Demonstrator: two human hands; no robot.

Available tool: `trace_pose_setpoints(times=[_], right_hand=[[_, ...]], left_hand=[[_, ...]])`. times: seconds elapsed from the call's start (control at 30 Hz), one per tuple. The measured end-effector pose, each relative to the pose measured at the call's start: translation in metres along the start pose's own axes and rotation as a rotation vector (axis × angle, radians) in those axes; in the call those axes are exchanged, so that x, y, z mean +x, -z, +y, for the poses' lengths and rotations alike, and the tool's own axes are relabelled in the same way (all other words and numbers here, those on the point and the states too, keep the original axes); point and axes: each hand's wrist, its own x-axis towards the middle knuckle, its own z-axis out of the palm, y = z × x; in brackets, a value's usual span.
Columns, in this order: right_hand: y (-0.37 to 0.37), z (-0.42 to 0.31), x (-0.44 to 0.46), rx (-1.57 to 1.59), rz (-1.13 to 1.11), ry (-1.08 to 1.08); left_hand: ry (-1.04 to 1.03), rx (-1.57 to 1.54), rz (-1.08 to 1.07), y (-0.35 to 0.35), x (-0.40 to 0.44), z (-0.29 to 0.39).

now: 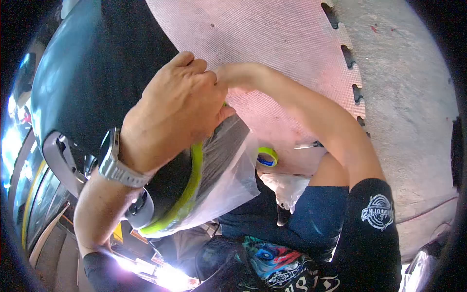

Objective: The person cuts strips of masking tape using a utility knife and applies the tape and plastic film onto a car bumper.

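Left hand [170, 102] mostly hides right hand [226, 77]; I can't tell either grip. One pink mat [272, 36] has one tape roll [275, 155] near its edge.

- A watch [112, 146] with a squarish case is being worn on the left arm [99, 209], fastened by a pale grey band [124, 173].
- A black short-sleeved T-shirt [367, 255] is being worn; its right sleeve [355, 214] is being marked by a round white emblem [377, 212].
- Its front is being coloured by a blue, red and green print [266, 258], with white lettering [311, 283] being shown beneath.
- Dark navy shorts [316, 204] are being worn.
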Motion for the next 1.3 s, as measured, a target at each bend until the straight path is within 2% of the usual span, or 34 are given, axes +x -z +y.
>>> trace_pose_setpoints(times=[0.07, 0.13, 0.2, 0.27, 0.3, 0.37, 0.43, 0.5, 0.57, 0.63, 0.67, 0.7, 0.73, 0.77, 0.8, 0.83, 0.87, 0.9, 0.93, 0.97, 1.0, 1.03, 1.07, 1.13, 1.2, 1.23, 1.3], right_hand=[[-0.009, -0.039, -0.048, 0.087, 0.282, 0.124], [-0.022, -0.049, -0.098, 0.102, 0.429, 0.328], [-0.039, -0.051, -0.15, 0.215, 0.605, 0.284], [-0.051, -0.038, -0.195, -0.145, 0.742, 0.273], [-0.061, -0.03, -0.218, -0.185, 0.738, 0.279], [-0.087, -0.015, -0.263, -0.483, 0.873, 0.191], [-0.12, 0.0, -0.296, -0.582, 0.928, 0.129], [-0.14, 0.02, -0.321, -0.69, 0.987, 0.089], [-0.151, 0.039, -0.341, -1.239, 1.058, 0.116], [-0.171, 0.03, -0.345, -1.407, 1.054, 0.085], [-0.168, 0.035, -0.341, -1.608, 1.034, 0.107], [-0.164, 0.038, -0.338, -1.805, 1.003, 0.132], [-0.165, 0.039, -0.336, -1.827, 1.01, 0.152], [-0.165, 0.037, -0.331, -1.864, 0.985, -0.087], [-0.163, 0.036, -0.323, -1.884, 0.954, -0.324], [-0.158, 0.036, -0.317, -1.895, 0.956, -0.301], [-0.152, 0.036, -0.317, -1.924, 0.897, -0.366], [-0.142, 0.038, -0.316, -1.953, 0.836, -0.434], [-0.123, 0.046, -0.316, -1.968, 0.833, -0.415], [-0.1, 0.054, -0.318, -2.039, 0.793, -0.275], [-0.087, 0.061, -0.32, -2.097, 0.74, -0.142], [-0.086, 0.059, -0.323, -2.1, 0.71, -0.139], [-0.091, 0.052, -0.324, -2.146, 0.647, -0.207], [-0.098, 0.039, -0.322, -2.218, 0.55, -0.248], [-0.108, 0.04, -0.33, -1.989, 0.737, -0.142], [-0.125, 0.03, -0.332, -2.009, 0.72, -0.145], [-0.168, 0.017, -0.346, -1.799, 0.908, -0.255]], left_hand=[[-0.024, 0.031, 0.028, -0.007, -0.002, -0.001], [-0.028, 0.072, 0.053, -0.012, -0.003, 0.001], [-0.019, 0.126, 0.078, -0.019, 0.0, 0.003], [-0.01, 0.148, 0.103, -0.031, 0.008, 0.007], [0.008, 0.153, 0.079, -0.034, 0.013, 0.009], [0.041, 0.173, 0.104, -0.038, 0.025, 0.008], [0.108, 0.244, 0.066, -0.051, 0.036, 0.011], [0.14, 0.262, 0.13, -0.061, 0.044, 0.015], [0.17, 0.285, 0.188, -0.062, 0.039, 0.031], [0.198, 0.299, 0.561, -0.044, 0.017, 0.059], [0.183, 0.221, 0.687, -0.037, 0.004, 0.073], [0.194, 0.244, 0.712, -0.024, -0.018, 0.093], [0.192, 0.135, 0.907, -0.011, -0.043, 0.116], [0.186, 0.025, 1.095, 0.001, -0.071, 0.138], [0.233, -0.077, 1.143, 0.01, -0.102, 0.164], [0.227, -0.17, 1.291, 0.008, -0.132, 0.196], [0.287, -0.282, 1.265, -0.001, -0.156, 0.224], [0.276, -0.359, 1.372, -0.03, -0.168, 0.25], [0.324, -0.412, 1.356, -0.059, -0.183, 0.28], [0.443, -0.387, 1.33, -0.101, -0.191, 0.31], [0.409, -0.559, 1.347, -0.125, -0.202, 0.343], [0.52, -0.936, 1.06, -0.159, -0.206, 0.372], [0.47, -0.816, 1.027, -0.204, -0.202, 0.383], [0.579, -0.817, 0.953, -0.254, -0.191, 0.413], [0.635, -0.804, 0.943, -0.283, -0.168, 0.423], [0.67, -0.733, 0.957, -0.287, -0.153, 0.418], [0.712, -0.688, 0.984, -0.297, -0.119, 0.412]])
